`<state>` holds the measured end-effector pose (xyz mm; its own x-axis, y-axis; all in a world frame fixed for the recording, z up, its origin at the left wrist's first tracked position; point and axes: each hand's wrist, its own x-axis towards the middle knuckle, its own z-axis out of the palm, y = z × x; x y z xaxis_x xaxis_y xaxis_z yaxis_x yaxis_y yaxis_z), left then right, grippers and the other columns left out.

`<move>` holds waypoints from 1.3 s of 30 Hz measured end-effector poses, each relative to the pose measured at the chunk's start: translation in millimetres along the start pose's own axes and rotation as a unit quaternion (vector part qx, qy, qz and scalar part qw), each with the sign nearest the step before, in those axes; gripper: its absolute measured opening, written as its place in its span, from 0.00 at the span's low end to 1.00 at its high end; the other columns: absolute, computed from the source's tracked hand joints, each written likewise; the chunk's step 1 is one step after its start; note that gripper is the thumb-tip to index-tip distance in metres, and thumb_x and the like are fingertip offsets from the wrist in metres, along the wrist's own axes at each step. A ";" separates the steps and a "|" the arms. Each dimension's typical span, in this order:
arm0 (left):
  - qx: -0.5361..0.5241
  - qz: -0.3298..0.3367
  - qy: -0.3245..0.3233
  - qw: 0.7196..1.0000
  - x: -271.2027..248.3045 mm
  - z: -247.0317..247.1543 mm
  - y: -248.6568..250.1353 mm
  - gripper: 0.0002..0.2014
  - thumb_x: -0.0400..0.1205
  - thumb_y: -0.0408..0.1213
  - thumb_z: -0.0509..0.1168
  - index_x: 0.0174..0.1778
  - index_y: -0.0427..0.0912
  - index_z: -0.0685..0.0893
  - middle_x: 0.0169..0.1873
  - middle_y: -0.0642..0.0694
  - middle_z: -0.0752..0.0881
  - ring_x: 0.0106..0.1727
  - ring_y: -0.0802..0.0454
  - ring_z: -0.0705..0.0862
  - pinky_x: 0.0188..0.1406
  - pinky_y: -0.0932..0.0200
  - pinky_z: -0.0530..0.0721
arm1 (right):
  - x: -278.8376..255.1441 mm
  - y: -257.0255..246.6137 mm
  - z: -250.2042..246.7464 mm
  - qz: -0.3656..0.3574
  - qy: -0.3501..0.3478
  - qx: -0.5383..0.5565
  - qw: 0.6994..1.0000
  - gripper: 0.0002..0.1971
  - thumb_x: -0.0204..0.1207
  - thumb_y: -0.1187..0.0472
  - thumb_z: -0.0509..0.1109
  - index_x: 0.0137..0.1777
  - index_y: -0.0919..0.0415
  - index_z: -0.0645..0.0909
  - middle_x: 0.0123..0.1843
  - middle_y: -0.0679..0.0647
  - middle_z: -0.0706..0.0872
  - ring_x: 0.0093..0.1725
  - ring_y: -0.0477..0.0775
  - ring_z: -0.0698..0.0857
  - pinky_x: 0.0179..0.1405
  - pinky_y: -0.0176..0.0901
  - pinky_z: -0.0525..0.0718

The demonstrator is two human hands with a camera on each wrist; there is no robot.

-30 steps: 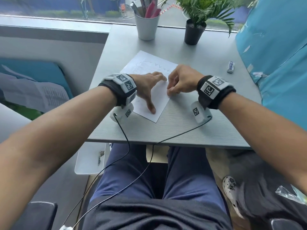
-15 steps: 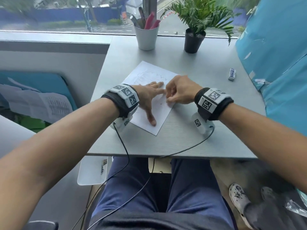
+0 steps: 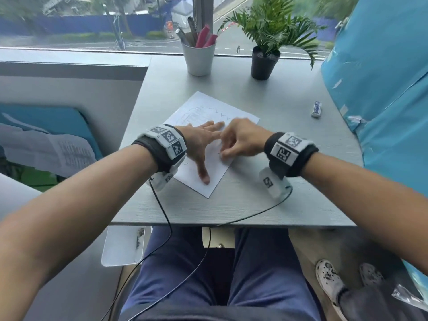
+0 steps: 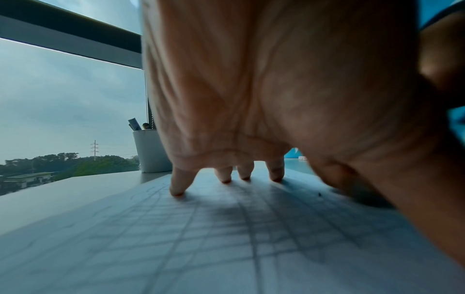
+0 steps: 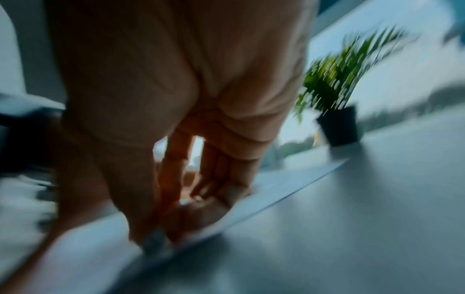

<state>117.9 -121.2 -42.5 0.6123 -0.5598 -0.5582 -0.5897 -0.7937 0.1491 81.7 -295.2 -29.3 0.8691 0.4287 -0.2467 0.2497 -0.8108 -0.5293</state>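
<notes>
A white sheet of paper (image 3: 240, 117) with a faint pencil drawing lies tilted on the grey table (image 3: 289, 205). My left hand (image 3: 203, 144) lies flat on the sheet, fingers spread. In the left wrist view its fingertips (image 4: 177, 191) press on the paper (image 4: 201, 238). My right hand (image 3: 238, 140) is curled just to the right, at the sheet's right part, blurred by motion. In the right wrist view its thumb and fingers (image 5: 176, 199) pinch a small grey object (image 5: 154, 243) down on the paper (image 5: 88, 258). The blur hides what the object is.
A white cup with pens (image 3: 200, 57) and a black potted plant (image 3: 264, 63) stand at the table's far edge by the window. A small white eraser (image 3: 316, 109) lies at the right. A teal panel (image 3: 382, 89) borders the right side. Two black cables (image 3: 162, 209) hang over the near edge.
The head view has tilted, so the table sits lower in frame. My right hand has shifted slightly over the sheet and is now blurred. The left hand stays flat on the paper.
</notes>
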 end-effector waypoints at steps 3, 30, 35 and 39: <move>-0.008 -0.014 -0.001 1.000 -2.6 -0.2 -0.2 0.77 0.49 0.64 0.86 0.87 0.65 0.41 0.86 0.59 0.32 0.86 0.55 0.30 0.83 0.28 0.41 | 10.7 15.6 -16.5 0.037 0.082 0.004 0.996 0.11 0.63 0.61 0.81 0.26 0.48 0.83 0.28 0.45 0.84 0.29 0.42 0.80 0.34 0.39 0.78; 0.020 0.005 -0.024 0.999 -2.3 0.0 -1.1 0.80 0.47 0.63 0.87 0.87 0.62 0.36 0.85 0.59 0.29 0.85 0.55 0.28 0.82 0.25 0.43 | -1.6 9.9 -7.8 0.016 0.026 -0.007 1.000 0.05 0.61 0.57 0.84 0.33 0.55 0.90 0.33 0.48 0.90 0.35 0.47 0.86 0.34 0.38 0.82; 0.027 0.008 -0.025 0.999 -1.7 -0.6 0.3 0.81 0.47 0.63 0.87 0.87 0.61 0.35 0.85 0.59 0.29 0.85 0.55 0.28 0.82 0.24 0.44 | -13.6 -3.9 10.7 -0.014 -0.006 0.001 1.000 0.05 0.62 0.60 0.83 0.32 0.55 0.89 0.33 0.46 0.89 0.35 0.44 0.87 0.34 0.36 0.85; 0.026 0.014 -0.029 0.999 -3.3 0.4 -1.1 0.81 0.47 0.63 0.87 0.86 0.63 0.35 0.85 0.60 0.29 0.85 0.56 0.28 0.82 0.25 0.42 | -5.0 5.6 0.9 0.007 0.011 -0.011 1.000 0.03 0.64 0.61 0.82 0.35 0.56 0.90 0.35 0.49 0.91 0.38 0.48 0.88 0.35 0.35 0.83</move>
<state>116.3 -118.4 -41.1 0.5642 -0.5656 -0.6015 -0.6341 -0.7634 0.1231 78.3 -301.5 -31.8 0.8818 0.4090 -0.2348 0.2474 -0.8250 -0.5081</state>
